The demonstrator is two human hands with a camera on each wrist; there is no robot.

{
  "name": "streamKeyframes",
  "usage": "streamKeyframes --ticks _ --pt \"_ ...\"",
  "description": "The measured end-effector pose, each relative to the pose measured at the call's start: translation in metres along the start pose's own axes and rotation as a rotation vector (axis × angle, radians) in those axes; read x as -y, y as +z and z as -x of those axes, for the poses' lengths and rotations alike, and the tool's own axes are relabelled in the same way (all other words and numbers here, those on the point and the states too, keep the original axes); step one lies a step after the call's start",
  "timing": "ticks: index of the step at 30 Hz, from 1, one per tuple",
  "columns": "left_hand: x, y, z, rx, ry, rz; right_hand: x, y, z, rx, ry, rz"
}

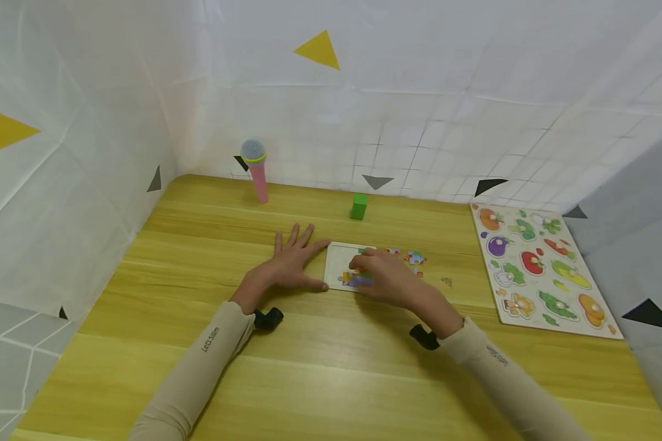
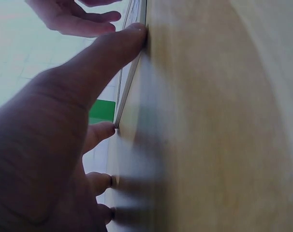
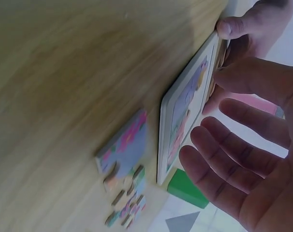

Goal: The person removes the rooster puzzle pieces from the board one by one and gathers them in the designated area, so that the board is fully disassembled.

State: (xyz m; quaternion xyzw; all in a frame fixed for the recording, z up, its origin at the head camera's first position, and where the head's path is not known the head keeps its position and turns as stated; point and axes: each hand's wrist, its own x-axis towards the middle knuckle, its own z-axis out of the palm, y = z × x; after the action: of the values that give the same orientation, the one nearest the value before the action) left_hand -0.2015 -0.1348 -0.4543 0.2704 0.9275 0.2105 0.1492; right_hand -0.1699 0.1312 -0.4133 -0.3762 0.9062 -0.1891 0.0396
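Note:
A small white jigsaw tray [image 1: 335, 257] lies on the table with joined colourful pieces [image 1: 346, 278] along its near side. My left hand [image 1: 289, 263] rests on the table at the tray's left side, fingers spread, with the thumb and index fingertip touching its edge. Over the tray's right part is my right hand [image 1: 388, 278], its fingers loosely bent and apart from the thumb in the right wrist view [image 3: 253, 140]. No piece shows between them there. Loose jigsaw pieces [image 3: 124, 140] lie to the right of the tray, partly hidden by the right hand in the head view.
Behind the tray stands a green block [image 1: 358, 206]. A pink toy microphone [image 1: 258, 174] is upright at the back left. To the right lies a large vegetable puzzle board [image 1: 548, 269]. White sheeting [image 1: 419, 110] hangs behind the wooden table [image 1: 320, 367].

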Motion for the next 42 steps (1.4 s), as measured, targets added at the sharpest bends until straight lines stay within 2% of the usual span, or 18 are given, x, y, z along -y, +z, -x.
streamKeyframes --ticks 6,15,27,42 --pt "0.000 -0.001 0.000 -0.005 0.008 0.003 0.001 0.006 -0.008 -0.005 -0.048 -0.026" --pt "0.001 -0.001 -0.001 0.001 0.008 -0.004 0.005 0.011 -0.016 0.043 0.011 0.000" --pt "0.002 -0.003 -0.002 -0.001 0.009 0.003 0.006 0.014 -0.023 0.044 -0.025 0.018" --pt "0.005 0.002 -0.002 0.009 0.022 -0.011 0.008 0.021 -0.024 0.067 0.010 0.030"
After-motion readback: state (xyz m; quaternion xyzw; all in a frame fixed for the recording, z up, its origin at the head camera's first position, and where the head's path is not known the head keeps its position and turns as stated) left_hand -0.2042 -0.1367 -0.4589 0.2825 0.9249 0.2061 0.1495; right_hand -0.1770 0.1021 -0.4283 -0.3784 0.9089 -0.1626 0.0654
